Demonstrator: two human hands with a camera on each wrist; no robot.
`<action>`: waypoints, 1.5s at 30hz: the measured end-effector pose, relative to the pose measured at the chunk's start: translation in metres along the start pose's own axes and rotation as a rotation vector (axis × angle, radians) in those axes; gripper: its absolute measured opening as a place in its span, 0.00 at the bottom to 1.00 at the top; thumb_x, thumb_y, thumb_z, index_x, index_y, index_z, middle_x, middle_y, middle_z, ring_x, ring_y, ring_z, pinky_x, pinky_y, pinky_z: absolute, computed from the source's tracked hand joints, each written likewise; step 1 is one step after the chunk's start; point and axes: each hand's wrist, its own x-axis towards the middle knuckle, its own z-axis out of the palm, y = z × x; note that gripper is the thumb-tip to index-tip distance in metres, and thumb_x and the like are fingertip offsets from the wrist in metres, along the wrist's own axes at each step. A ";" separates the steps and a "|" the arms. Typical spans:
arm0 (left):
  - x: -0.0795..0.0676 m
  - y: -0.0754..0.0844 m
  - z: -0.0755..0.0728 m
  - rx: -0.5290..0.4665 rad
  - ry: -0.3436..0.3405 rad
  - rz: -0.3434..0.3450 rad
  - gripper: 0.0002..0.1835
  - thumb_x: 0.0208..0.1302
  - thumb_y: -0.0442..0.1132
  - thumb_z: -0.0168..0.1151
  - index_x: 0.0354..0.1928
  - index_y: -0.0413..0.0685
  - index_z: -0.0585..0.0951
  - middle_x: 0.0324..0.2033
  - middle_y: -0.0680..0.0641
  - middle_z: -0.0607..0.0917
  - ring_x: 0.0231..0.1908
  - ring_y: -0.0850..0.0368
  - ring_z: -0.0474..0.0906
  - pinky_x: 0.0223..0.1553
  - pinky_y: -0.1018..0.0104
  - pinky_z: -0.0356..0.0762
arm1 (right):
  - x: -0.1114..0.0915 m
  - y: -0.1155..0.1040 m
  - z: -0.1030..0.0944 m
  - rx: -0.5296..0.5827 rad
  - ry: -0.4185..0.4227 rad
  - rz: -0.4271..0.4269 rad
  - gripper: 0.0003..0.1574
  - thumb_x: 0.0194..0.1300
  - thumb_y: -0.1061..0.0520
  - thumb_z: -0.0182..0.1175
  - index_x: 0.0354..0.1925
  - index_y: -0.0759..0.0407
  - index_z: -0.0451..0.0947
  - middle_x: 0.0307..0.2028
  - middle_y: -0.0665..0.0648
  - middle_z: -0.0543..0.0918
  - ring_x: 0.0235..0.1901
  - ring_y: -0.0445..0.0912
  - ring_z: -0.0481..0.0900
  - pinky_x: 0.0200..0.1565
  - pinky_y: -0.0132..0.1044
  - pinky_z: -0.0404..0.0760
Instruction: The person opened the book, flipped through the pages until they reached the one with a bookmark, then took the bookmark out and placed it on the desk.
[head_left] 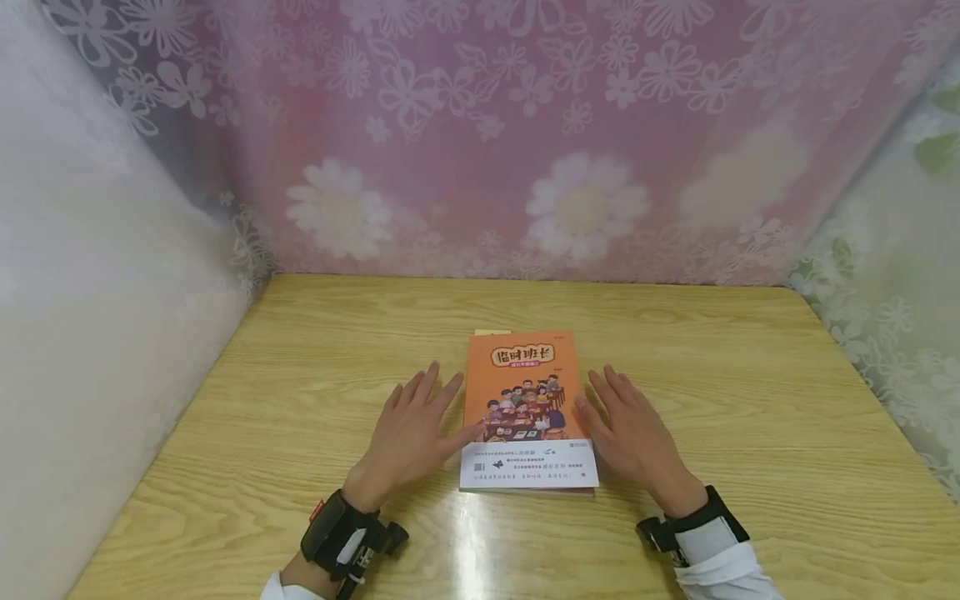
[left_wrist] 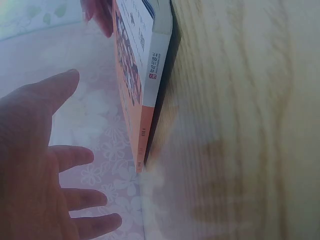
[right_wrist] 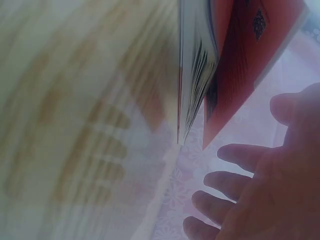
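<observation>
An orange book (head_left: 523,400) with a cartoon classroom and a white lower band lies on the table, its cover lettering upside down from where I look. My left hand (head_left: 408,437) hovers at its left side with fingers spread, the thumb tip reaching over the edge in the head view. In the left wrist view that thumb is apart from the spine (left_wrist: 149,90). Along the opposite side is my right hand (head_left: 636,433), fingers extended, thumb near the edge. The right wrist view shows the front cover (right_wrist: 240,65) standing a little off the pages (right_wrist: 196,70).
A small yellow piece (head_left: 492,332) sticks out past the book's far edge. Wood-grain table (head_left: 337,333) surrounds the book. Floral curtains hang behind (head_left: 480,167), at the left (head_left: 112,292) and at the right (head_left: 892,275). Each wrist wears a strapped camera.
</observation>
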 end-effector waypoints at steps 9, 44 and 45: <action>-0.001 0.002 0.000 -0.011 0.011 0.013 0.43 0.61 0.70 0.49 0.71 0.53 0.63 0.70 0.37 0.57 0.68 0.38 0.54 0.63 0.40 0.52 | 0.000 0.000 0.003 0.047 -0.012 0.010 0.39 0.75 0.42 0.39 0.69 0.70 0.58 0.69 0.71 0.55 0.68 0.64 0.51 0.65 0.57 0.51; -0.006 -0.004 -0.003 -0.022 -0.003 -0.009 0.41 0.63 0.69 0.47 0.71 0.53 0.64 0.70 0.38 0.59 0.67 0.40 0.56 0.63 0.41 0.55 | 0.006 -0.015 -0.009 0.519 0.052 -0.011 0.26 0.77 0.56 0.37 0.64 0.69 0.63 0.64 0.68 0.66 0.64 0.61 0.62 0.60 0.58 0.63; -0.006 -0.004 -0.004 -0.025 -0.001 -0.007 0.40 0.63 0.69 0.47 0.71 0.53 0.64 0.70 0.38 0.59 0.67 0.40 0.56 0.62 0.41 0.55 | 0.007 -0.016 -0.010 0.538 0.060 -0.014 0.25 0.77 0.56 0.37 0.63 0.69 0.64 0.63 0.67 0.67 0.63 0.60 0.64 0.59 0.58 0.65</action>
